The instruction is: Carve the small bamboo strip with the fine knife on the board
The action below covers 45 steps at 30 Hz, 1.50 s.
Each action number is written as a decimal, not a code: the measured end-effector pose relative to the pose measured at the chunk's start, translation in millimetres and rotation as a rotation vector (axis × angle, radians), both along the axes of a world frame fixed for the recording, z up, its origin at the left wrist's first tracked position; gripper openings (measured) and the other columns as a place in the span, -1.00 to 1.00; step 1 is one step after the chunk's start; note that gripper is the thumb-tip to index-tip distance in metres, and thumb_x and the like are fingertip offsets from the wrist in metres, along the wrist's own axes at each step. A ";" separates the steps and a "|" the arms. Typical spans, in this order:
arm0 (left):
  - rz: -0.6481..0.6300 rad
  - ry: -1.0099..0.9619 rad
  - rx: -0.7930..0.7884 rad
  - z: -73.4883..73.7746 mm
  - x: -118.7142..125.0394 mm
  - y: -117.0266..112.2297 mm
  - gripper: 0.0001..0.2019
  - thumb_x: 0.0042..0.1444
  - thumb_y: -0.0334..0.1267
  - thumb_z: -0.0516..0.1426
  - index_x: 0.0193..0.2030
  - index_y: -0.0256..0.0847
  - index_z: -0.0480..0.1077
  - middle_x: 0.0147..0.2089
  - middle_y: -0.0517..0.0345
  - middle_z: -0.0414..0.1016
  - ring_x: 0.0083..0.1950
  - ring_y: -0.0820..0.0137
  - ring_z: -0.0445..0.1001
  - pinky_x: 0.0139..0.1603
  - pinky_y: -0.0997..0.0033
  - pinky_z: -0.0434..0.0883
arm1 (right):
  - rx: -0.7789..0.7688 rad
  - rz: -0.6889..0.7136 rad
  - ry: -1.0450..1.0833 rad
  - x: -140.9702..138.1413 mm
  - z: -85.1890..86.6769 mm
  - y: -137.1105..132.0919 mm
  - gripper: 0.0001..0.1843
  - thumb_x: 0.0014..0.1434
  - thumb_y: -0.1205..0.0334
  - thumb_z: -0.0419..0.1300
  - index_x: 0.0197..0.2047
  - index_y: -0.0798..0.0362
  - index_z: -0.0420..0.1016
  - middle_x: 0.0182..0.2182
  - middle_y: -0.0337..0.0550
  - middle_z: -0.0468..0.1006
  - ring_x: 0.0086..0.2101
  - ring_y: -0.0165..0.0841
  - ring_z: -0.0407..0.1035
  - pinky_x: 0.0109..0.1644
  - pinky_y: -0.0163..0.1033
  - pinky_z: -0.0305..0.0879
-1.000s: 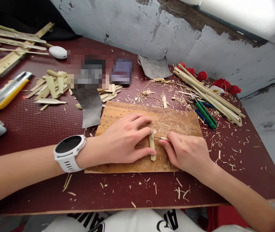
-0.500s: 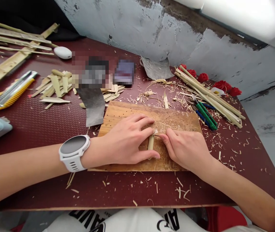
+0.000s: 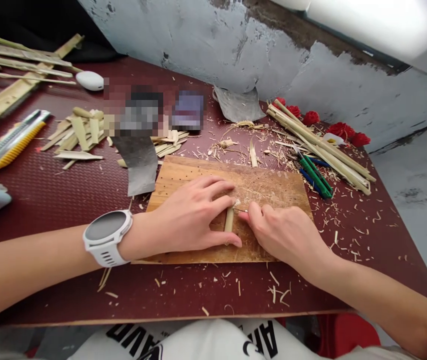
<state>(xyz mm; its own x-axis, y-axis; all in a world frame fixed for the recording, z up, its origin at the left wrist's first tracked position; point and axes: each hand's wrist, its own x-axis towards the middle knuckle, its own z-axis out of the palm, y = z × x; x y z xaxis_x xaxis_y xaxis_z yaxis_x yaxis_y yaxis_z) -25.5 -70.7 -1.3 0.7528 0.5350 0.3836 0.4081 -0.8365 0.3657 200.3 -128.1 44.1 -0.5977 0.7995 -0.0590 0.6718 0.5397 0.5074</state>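
Note:
My left hand (image 3: 193,215), with a white watch at the wrist, pins a short bamboo strip (image 3: 229,220) to the wooden board (image 3: 183,172). Its thumb rests at the strip's near end, and the index finger presses by the far end. Closed around a small thin blade (image 3: 239,210) is my right hand (image 3: 283,227), just right of the strip. The blade's tip reaches the strip near its far end, where a pale curl of shaving shows. Most of this tool is hidden inside the fist.
Bamboo shavings lie behind and right of the board. A green utility knife (image 3: 315,176) and long bamboo sticks (image 3: 322,145) lie at right, with red flowers (image 3: 343,131) behind. At left are a yellow utility knife (image 3: 13,142) and cut bamboo pieces (image 3: 80,132). A wall bounds the back.
The whole view has shifted slightly, so everything sits a little further left. My right hand has turned slightly at the strip; my left hand keeps its hold.

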 end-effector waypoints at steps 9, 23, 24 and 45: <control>-0.002 -0.028 0.002 -2.2 -2.1 0.4 -0.28 0.23 0.37 0.23 0.11 -0.35 0.57 0.28 -0.32 0.54 0.33 -0.12 0.47 0.36 -0.22 0.46 | -0.030 0.018 0.143 18.1 -9.8 8.0 -0.51 0.60 0.05 -0.10 -0.36 0.03 0.33 -0.62 -0.18 0.52 -0.67 -0.35 0.35 -0.48 -0.21 -0.33; 0.004 -0.030 0.030 -5.0 -0.8 0.5 -0.24 0.21 0.42 0.21 0.08 -0.36 0.57 0.26 -0.30 0.55 0.31 -0.13 0.48 0.33 -0.20 0.49 | 0.046 0.060 0.219 10.3 -12.1 10.5 -0.52 0.57 0.06 -0.04 -0.39 0.03 0.35 -0.63 -0.23 0.48 -0.66 -0.35 0.32 -0.46 -0.24 -0.33; 0.005 -0.030 0.030 -5.3 -0.9 0.5 -0.23 0.21 0.42 0.21 0.08 -0.37 0.57 0.26 -0.30 0.55 0.31 -0.14 0.47 0.33 -0.20 0.49 | 0.041 0.054 0.214 10.0 -12.1 10.2 -0.52 0.57 0.06 -0.04 -0.39 0.03 0.35 -0.63 -0.22 0.48 -0.66 -0.35 0.32 -0.46 -0.24 -0.34; -0.002 -0.033 0.010 -1.8 -2.4 0.9 -0.25 0.21 0.40 0.23 0.11 -0.36 0.57 0.28 -0.31 0.54 0.32 -0.14 0.47 0.33 -0.21 0.49 | 0.025 0.069 0.072 8.1 -5.6 5.2 -0.57 0.58 0.06 -0.05 -0.36 -0.02 0.28 -0.64 -0.25 0.40 -0.70 -0.33 0.28 -0.47 -0.20 -0.36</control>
<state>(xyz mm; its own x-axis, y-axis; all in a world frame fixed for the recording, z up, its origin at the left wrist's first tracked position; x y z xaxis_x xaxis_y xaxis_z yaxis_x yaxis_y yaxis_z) -27.9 -69.8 -3.1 0.7407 0.5296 0.4132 0.3944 -0.8408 0.3707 208.5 -123.0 38.6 -0.6531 0.7573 0.0060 0.6691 0.5733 0.4729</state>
